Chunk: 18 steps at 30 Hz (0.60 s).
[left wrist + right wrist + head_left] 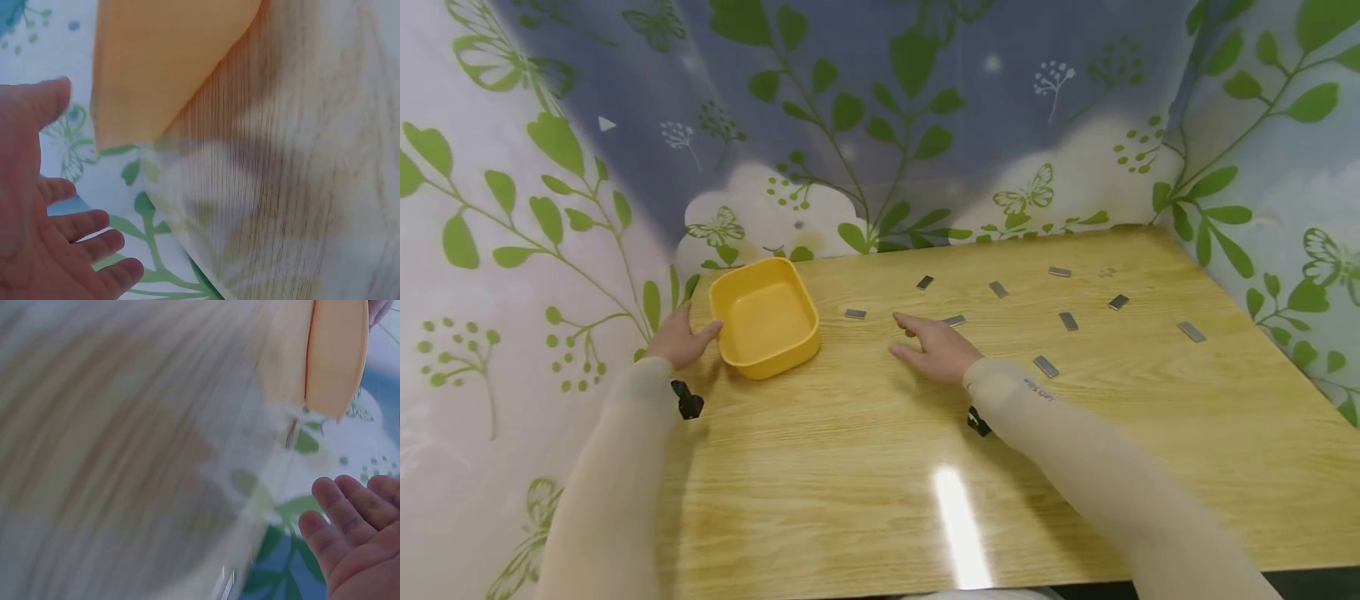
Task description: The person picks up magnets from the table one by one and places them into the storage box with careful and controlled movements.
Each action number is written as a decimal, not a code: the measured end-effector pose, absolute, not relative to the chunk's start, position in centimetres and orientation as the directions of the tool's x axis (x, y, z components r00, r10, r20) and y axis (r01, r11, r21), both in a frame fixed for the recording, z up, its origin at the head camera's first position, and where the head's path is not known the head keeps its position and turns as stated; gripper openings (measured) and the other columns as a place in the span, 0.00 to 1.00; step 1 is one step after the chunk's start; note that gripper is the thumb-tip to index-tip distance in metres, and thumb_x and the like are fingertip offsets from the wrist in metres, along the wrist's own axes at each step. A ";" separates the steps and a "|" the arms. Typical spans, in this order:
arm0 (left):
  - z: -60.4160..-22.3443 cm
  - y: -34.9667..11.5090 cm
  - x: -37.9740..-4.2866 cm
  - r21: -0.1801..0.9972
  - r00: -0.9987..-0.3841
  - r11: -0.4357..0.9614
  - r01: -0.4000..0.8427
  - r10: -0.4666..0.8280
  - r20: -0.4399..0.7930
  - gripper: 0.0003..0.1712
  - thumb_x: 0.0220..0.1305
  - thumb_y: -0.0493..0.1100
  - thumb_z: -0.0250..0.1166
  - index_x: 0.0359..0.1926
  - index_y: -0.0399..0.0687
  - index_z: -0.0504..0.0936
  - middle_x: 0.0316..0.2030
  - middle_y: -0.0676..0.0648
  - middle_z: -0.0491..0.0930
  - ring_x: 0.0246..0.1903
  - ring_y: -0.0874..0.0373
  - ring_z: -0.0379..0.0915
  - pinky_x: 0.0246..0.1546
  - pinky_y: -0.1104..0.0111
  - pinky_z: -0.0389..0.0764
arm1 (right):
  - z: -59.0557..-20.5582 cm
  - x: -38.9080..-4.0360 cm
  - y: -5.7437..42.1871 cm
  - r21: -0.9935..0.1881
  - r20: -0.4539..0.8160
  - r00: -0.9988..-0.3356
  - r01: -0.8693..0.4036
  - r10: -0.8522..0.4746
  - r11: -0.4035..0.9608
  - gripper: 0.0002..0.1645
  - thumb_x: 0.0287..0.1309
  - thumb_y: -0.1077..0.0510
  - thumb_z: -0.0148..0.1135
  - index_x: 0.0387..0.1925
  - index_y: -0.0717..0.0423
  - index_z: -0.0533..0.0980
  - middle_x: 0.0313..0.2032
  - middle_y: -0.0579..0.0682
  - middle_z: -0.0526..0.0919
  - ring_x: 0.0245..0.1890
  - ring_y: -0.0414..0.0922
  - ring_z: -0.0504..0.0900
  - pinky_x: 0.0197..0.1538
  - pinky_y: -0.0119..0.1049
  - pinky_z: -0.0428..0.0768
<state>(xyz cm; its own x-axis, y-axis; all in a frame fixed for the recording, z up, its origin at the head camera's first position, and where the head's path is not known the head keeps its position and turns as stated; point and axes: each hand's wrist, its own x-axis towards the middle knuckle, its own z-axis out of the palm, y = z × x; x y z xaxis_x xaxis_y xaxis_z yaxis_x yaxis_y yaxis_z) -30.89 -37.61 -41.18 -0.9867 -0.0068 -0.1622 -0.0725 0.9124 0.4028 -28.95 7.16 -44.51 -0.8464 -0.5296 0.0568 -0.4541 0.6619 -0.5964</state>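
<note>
1. Yellow tub (778, 360): sits at 9 o'clock on wood-grain table (820, 475). Rounded-square, smooth matte walls, plastic-looking, upright, hollow side up.
2. Left hand (681, 340): at tub's 9 o'clock. Fingers spread, thumb parted and aimed at rim. Contact with tub wall: cannot tell.
3. Right hand (938, 350): over table at tub's 3 o'clock, well apart from it. Fingers extended, thumb parted from index; palm visible in right wrist view.
4. Partly hidden slab (956, 320): just past right hand at its 1 o'clock. Grey, thin, flat.
5. Lone slab (855, 314): lies between tub and right hand. Rectangular, metallic sheen.
6. Seven more slabs (997, 289): scattered from right hand's 12 round past 3 o'clock, flat, assorted angles.
7. Sleeves (625, 450): beige, close-fitting, smooth.
8. Printed backdrop (1045, 150): green leaves, butterflies; runs from 9 through 12 to 3 o'clock.
</note>
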 end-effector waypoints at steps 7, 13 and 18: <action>-41.6 -38.1 -31.9 0.418 -0.976 0.899 -0.131 -0.043 -0.213 0.59 0.64 0.75 0.40 0.73 0.32 0.31 0.68 0.23 0.47 0.65 0.26 0.47 0.62 0.38 0.53 | -45.1 -30.0 1.7 -0.717 0.024 -0.885 -0.339 -0.465 0.609 0.40 0.67 0.34 0.47 0.73 0.49 0.57 0.65 0.50 0.70 0.58 0.45 0.74 0.59 0.42 0.73; -41.7 -38.0 -32.7 0.422 -0.977 0.895 -0.144 -0.060 -0.206 0.56 0.66 0.72 0.39 0.73 0.32 0.31 0.68 0.24 0.47 0.65 0.27 0.48 0.62 0.39 0.54 | -44.6 -31.0 -2.2 -0.755 -0.020 -0.913 -0.253 -0.407 0.605 0.40 0.67 0.35 0.48 0.72 0.50 0.58 0.63 0.51 0.71 0.57 0.46 0.76 0.58 0.41 0.73; -41.8 -37.3 -33.0 0.402 -0.975 0.906 -0.133 -0.047 -0.217 0.56 0.66 0.72 0.38 0.73 0.34 0.30 0.68 0.26 0.52 0.65 0.29 0.51 0.62 0.40 0.56 | -44.0 -31.3 -4.5 -0.739 -0.043 -0.922 -0.229 -0.384 0.634 0.38 0.69 0.37 0.45 0.72 0.53 0.58 0.62 0.51 0.73 0.59 0.46 0.74 0.61 0.41 0.70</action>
